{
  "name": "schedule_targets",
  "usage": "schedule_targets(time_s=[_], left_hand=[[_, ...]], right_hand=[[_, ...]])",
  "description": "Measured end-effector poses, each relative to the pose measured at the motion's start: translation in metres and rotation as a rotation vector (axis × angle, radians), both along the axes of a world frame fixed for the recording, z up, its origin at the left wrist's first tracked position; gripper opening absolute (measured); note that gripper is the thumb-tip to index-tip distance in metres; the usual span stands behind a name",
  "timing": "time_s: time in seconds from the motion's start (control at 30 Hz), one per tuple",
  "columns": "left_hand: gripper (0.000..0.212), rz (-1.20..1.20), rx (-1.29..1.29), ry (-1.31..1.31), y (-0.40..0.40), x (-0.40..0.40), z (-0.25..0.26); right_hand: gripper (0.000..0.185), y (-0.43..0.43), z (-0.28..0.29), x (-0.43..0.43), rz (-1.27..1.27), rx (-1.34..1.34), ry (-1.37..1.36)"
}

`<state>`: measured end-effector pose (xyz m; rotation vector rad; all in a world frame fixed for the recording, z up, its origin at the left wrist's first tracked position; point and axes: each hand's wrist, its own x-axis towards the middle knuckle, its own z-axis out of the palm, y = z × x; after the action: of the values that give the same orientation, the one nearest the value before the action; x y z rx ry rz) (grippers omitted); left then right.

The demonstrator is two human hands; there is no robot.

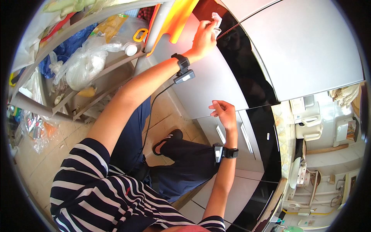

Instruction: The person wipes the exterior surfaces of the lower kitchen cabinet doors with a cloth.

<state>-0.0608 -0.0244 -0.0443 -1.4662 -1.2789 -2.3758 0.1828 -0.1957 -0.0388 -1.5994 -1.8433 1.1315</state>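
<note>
My left hand (204, 39) reaches far forward and grips a crumpled pale cloth or wipe (216, 19). It presses close to a glossy black panel (240, 55) that runs between light grey cabinet fronts. Part of the cloth is hidden by the fingers. My right hand (226, 113) hangs in the air before the grey drawer fronts with long handles (246, 137). Its fingers are loosely bent and apart, with nothing in them. Each wrist wears a black strap with a small device; a cable (147, 127) runs from the left one.
On the left stands a grey rack (43, 58) loaded with plastic bags (87, 63). An orange-yellow plastic sheet (174, 20) hangs beside its post. A large white panel (313, 43) fills the upper right. White jugs (311, 127) and pans line the right. Tiled floor (69, 139) lies below.
</note>
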Motion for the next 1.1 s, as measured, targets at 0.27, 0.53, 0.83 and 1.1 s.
schedule_targets(time_s=[0.27,0.53,0.83,1.1], left_hand=[[0.065,0.201,0.081,0.24,0.055,0.021,0.015],[0.076,0.266,-0.244,0.087,0.058,0.018,-0.095],[0.062,0.036,0.09,0.215,0.05,0.046,0.008],[0.07,-0.005,-0.081,0.099,0.045,0.051,-0.076]], right_hand=[[0.028,0.019,-0.025,-0.024,0.046,-0.046,0.124],[0.026,0.053,-0.046,-0.036,0.058,0.091,0.003],[0.026,0.078,-0.053,-0.048,0.078,0.237,-0.13],[0.027,0.077,-0.052,-0.033,0.05,0.197,-0.078]])
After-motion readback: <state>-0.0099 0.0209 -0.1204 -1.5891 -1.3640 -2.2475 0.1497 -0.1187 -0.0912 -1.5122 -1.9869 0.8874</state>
